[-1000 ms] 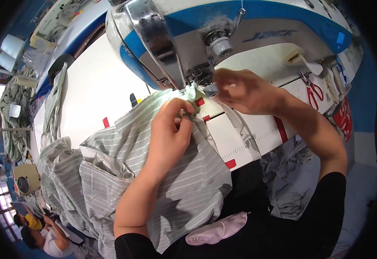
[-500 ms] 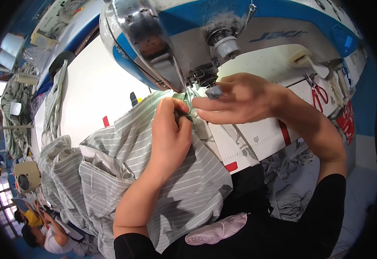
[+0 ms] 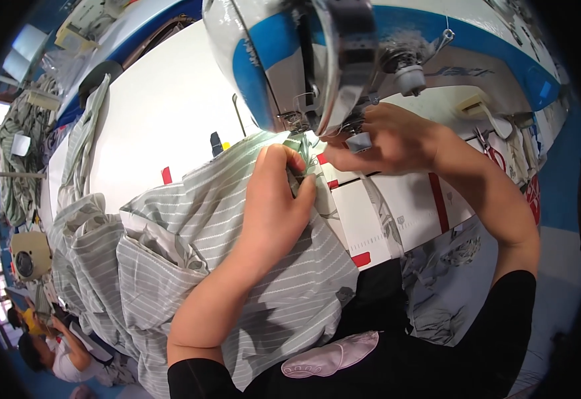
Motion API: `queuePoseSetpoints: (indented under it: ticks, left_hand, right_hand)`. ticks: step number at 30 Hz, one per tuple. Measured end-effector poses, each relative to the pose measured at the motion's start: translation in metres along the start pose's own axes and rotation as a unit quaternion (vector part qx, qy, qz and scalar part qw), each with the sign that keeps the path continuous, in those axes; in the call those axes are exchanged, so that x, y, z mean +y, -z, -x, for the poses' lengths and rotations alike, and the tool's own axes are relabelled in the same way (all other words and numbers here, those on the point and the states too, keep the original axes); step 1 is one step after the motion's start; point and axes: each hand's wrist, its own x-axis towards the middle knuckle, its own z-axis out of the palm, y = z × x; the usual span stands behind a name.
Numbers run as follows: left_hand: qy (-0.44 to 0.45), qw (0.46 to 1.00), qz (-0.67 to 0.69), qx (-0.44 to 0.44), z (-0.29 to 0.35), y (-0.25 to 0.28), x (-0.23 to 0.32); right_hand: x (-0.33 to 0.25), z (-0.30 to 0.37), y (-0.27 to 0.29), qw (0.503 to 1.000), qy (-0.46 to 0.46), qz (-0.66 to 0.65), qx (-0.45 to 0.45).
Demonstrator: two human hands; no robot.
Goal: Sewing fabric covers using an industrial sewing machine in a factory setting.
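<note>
Grey-and-white striped fabric [image 3: 237, 226] lies bunched across the machine bed and hangs down over its near edge. My left hand [image 3: 280, 193] pinches it close to the needle area, thumb and index finger bent together. My right hand [image 3: 397, 139] reaches in from the right, under the head of the white-and-blue sewing machine [image 3: 264, 60]. Its lower finger is stretched toward the fabric edge, while machine parts hide other fingertips. A small grey block [image 3: 359, 141] shows in front of these fingers; I cannot tell whether it belongs to the machine.
Red-handled scissors [image 3: 491, 149] lie on the right of the white worktable [image 3: 164, 100], near folded cloth strips. Red tape pieces [image 3: 361, 259] mark the table. A pink embroidered piece [image 3: 330, 356] rests on my lap. At the far left, people [image 3: 71, 352] sit beside more fabric.
My view has shifted, so the machine head appears farther right. My right hand's fingers have moved farther behind the machine parts. My left hand still pinches the fabric.
</note>
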Motion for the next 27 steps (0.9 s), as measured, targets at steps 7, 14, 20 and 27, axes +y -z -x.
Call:
queuePoseSetpoints:
  ticks: [7,14,20,27]
  left_hand:
    - [-0.040,0.998,-0.046,0.019,0.001,-0.004,-0.002]
    - [-0.035,0.998,-0.051,0.016,0.001,-0.004,0.000]
    - [-0.012,0.998,-0.063,0.002,0.002,-0.004,0.006]
    - [-0.034,0.997,-0.062,0.008,0.002,-0.005,0.003]
  right_hand:
    - [0.018,0.007,-0.021,0.993,0.051,0.018,0.101]
    - [0.009,0.013,-0.017,0.948,0.208,0.210,0.120]
    - [-0.002,0.008,-0.023,0.995,-0.008,-0.065,0.081]
    - [0.001,0.007,-0.027,0.913,0.282,0.242,0.166]
